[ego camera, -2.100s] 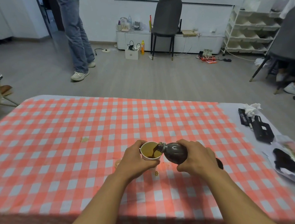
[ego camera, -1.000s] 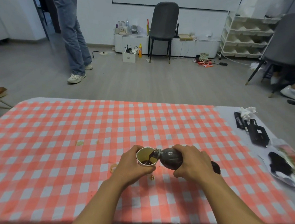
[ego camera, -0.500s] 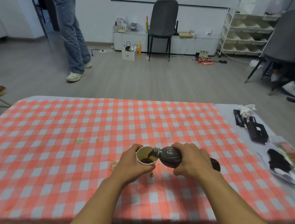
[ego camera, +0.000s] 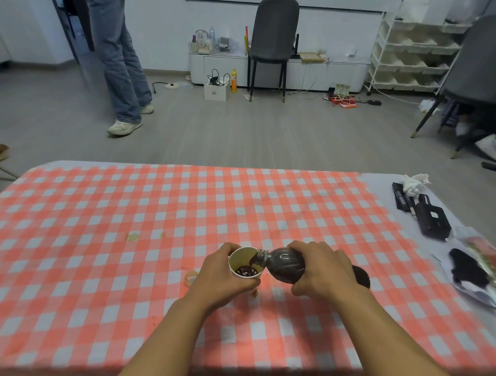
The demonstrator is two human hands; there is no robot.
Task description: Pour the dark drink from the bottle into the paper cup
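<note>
My left hand wraps around a small paper cup standing on the checked tablecloth near the table's front middle. Dark drink lies in the cup's bottom. My right hand grips a clear plastic bottle of dark drink, tipped almost flat with its neck over the cup's right rim. A dark stream runs from the mouth into the cup. The bottle's base pokes out behind my right wrist.
A small round cap or ring lies left of the cup. Black tools, a crumpled tissue and a printed bag sit along the table's right side. A person stands beyond the table, and chairs are behind.
The dark drink in the cup has risen while the bottle stays tipped over the rim. Both hands keep their hold; only the head view has shifted slightly.
</note>
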